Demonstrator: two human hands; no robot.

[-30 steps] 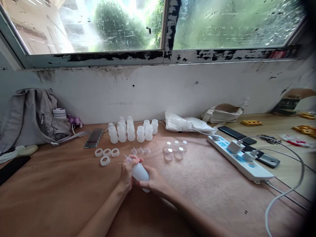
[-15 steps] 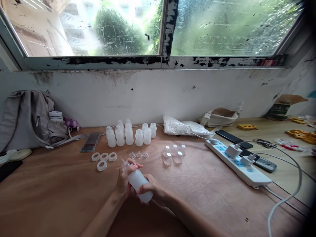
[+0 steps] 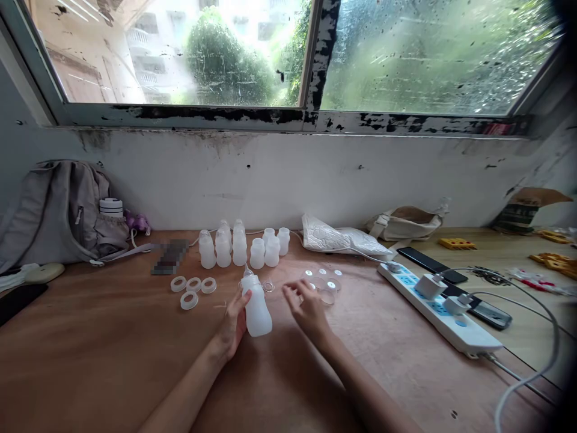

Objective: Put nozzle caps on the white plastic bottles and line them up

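Observation:
My left hand grips a white translucent bottle with a nipple on top, held nearly upright on the brown table. To its right my right hand hovers with fingers spread, empty, close to the clear round caps. Behind stand several more white bottles. White rings lie to the left. Small clear nipples lie just behind the held bottle.
A grey backpack leans at the back left. A white bag and a beige pouch lie at the back. A power strip with chargers, cables and phones fills the right side.
The bottle went from tilted in both hands to upright in my left hand alone. My right hand let go and moved right toward the clear caps.

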